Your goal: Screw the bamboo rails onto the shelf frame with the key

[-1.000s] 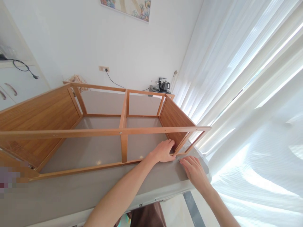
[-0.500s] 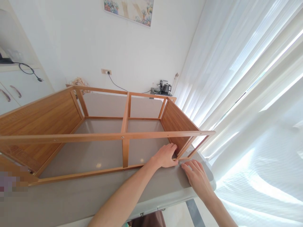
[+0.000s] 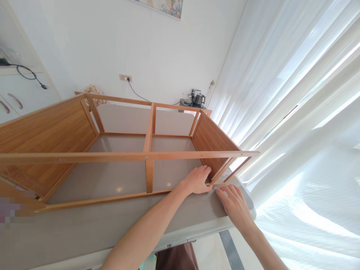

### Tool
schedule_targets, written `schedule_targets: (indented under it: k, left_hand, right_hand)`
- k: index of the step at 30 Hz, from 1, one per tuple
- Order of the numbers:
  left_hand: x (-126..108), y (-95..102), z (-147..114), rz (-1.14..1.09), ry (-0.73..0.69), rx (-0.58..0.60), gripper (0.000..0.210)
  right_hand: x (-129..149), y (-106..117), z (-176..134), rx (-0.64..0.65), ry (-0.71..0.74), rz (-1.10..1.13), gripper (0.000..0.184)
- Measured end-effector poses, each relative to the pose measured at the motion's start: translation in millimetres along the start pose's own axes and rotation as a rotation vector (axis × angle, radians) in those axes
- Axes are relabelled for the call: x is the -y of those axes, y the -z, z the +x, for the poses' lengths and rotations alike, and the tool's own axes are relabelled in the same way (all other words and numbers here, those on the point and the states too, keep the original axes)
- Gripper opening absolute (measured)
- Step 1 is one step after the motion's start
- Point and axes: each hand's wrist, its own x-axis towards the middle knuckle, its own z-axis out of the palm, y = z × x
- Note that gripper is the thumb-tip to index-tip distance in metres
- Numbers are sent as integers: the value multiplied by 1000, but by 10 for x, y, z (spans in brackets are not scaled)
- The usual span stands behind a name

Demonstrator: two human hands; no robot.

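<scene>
Wooden frame (image 3: 174, 155), two hands (image 3: 199, 180) at one corner

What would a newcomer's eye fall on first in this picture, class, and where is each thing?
The frame comes first, standing on the table from the left edge past centre. Next, the bright curtain fills the right side. Then the left hand grips the frame's near lower right corner, with the right hand beside it, pinching a metal piece.

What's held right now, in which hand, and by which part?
Left hand: the frame, by its lower rail at the near right corner. Right hand: a thin metal piece, seemingly by its near end; too small to identify.
</scene>
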Motion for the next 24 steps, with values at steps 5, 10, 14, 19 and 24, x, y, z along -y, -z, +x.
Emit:
schedule_targets:
  k: [5,10,14,19,24]
  left_hand:
    - [0,3,1,13,6,10,34]
    - [-6,21,-6,18,11,35,34]
    - [-6,21,-7,24,16,37,34]
    - [-4,13,-5,-6,8,27,34]
    - [1,10,-5,-29,8,30,34]
  right_hand:
    - [14,55,43,30,53,-43,37]
    - [29,111,96,44,84,-83,40]
    - [5,85,85,41,51,-33,35]
    - [-30,-9,19,38,-46,82,23]
    - [-41,-40,-20,-2,-92,129,25]
